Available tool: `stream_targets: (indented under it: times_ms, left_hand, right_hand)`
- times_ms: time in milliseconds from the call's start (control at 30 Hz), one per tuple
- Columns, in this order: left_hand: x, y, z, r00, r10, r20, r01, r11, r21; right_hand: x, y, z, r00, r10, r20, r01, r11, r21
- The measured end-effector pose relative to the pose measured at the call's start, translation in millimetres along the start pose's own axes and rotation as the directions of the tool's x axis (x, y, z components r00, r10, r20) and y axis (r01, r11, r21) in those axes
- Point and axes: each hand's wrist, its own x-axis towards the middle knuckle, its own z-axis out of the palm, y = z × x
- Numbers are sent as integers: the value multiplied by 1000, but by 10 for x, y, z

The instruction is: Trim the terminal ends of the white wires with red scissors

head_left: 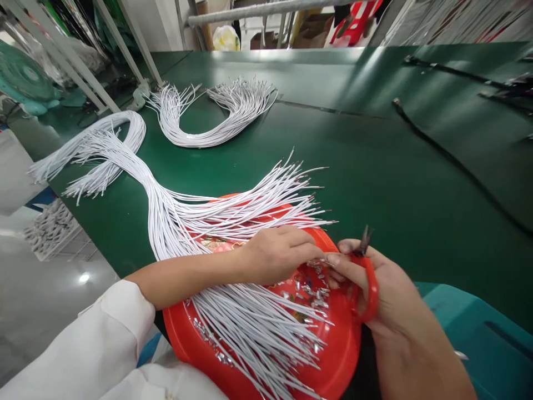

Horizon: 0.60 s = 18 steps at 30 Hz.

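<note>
My left hand (277,253) is closed in a pinch over a red round tray (337,355), fingertips meeting those of my right hand at a small metal piece too small to name. My right hand (375,283) grips red-handled scissors (368,289), their dark blades pointing up. A thick bundle of white wires (183,214) runs from the far left across the tray; its stripped ends fan out above and below my left forearm. Small shiny metal terminals (312,291) lie scattered in the tray.
Green worktable (395,183) carries a second white wire bundle (200,119) at the back, and black cables (453,161) at the right. A teal plastic stool or bin (478,333) sits at lower right. Metal rack legs (104,61) and a teal fan (25,78) stand at far left.
</note>
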Motion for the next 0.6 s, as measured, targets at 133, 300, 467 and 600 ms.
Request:
stream_targets:
  times_ms: [133, 300, 467, 600]
  left_hand:
    - [-7, -1, 35, 996, -72, -61, 72, 997, -9]
    - [15, -17, 47, 973, -203, -113, 198, 979, -51]
    - [71, -47, 22, 835, -526, -160, 464, 831, -307]
    - [104, -31, 0, 762, -648, -26, 538, 654, -532]
  right_hand:
    - [14, 43, 42, 999, 29, 24, -31, 997, 76]
    - [6, 63, 75, 999, -32, -3, 32, 997, 68]
    - [4, 53, 100, 993, -61, -104, 62, 998, 10]
    - [28, 90, 102, 974, -152, -169, 134, 985, -110]
